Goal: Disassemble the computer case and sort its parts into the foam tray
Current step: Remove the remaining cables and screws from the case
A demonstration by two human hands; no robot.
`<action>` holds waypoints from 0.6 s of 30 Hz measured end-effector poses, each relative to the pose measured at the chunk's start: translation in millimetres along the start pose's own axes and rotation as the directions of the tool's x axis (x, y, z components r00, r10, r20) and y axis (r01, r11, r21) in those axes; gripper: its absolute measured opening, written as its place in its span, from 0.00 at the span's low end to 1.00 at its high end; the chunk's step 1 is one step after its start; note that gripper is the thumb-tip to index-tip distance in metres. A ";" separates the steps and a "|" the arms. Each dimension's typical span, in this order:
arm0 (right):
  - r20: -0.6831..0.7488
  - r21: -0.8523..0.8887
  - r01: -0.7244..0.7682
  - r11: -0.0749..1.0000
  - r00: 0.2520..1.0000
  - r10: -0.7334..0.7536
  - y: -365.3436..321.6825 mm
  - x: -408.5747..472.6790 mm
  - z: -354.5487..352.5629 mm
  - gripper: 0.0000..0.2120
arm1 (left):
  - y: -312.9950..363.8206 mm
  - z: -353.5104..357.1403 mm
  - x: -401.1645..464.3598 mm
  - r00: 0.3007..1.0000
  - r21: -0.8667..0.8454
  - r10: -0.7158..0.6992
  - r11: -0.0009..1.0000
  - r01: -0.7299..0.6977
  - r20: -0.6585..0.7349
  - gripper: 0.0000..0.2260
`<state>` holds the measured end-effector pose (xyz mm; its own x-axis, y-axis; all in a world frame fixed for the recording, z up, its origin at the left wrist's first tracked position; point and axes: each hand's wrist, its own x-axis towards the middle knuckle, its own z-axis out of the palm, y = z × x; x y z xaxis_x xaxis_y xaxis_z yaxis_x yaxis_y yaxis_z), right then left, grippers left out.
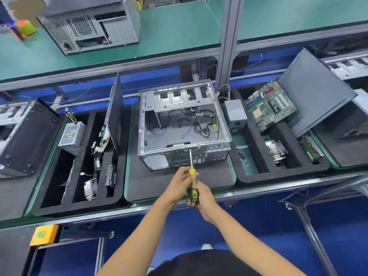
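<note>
— Gripping what? 
— Both hands, left [177, 184] and right [202, 198], curl round a screwdriver [192, 180], its tip at the open computer case [183, 124] on the counter [258, 188].
— Surroundings? 
— Foam tray [278, 172] right, holding motherboard [268, 105]; side panel [116, 112] left.

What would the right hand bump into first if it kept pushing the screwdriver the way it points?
Probably the computer case. The right hand grips the screwdriver, whose tip already sits at the case's near top edge, apparently at a screw there; depth is hard to judge.
</note>
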<state>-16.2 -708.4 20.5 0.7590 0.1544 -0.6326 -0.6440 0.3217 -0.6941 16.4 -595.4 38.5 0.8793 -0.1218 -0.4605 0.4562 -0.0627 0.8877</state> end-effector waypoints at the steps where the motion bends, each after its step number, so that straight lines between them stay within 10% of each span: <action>1: -0.028 -0.058 0.047 0.997 0.998 -0.049 -1.1 -0.3 3.5 0.14 | 0.7 2.5 0.5 1.000 0.021 0.004 1.000 -0.003 -0.011 0.12; 9: -0.061 -0.140 0.141 0.980 0.987 -0.151 -5.4 -3.0 11.9 0.09 | 6.2 1.5 11.5 0.969 0.216 0.091 0.976 -0.040 -0.229 0.21; 18: 0.076 0.007 0.033 0.999 0.997 -0.033 -5.3 -3.9 5.4 0.14 | 1.6 5.0 1.7 0.996 -0.151 -0.022 0.988 0.008 -0.089 0.07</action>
<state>-15.2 -705.7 28.5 0.7850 0.2142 -0.5813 -0.6181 0.3335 -0.7118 18.0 -600.7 39.2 0.8777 -0.0315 -0.4781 0.4789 0.0868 0.8735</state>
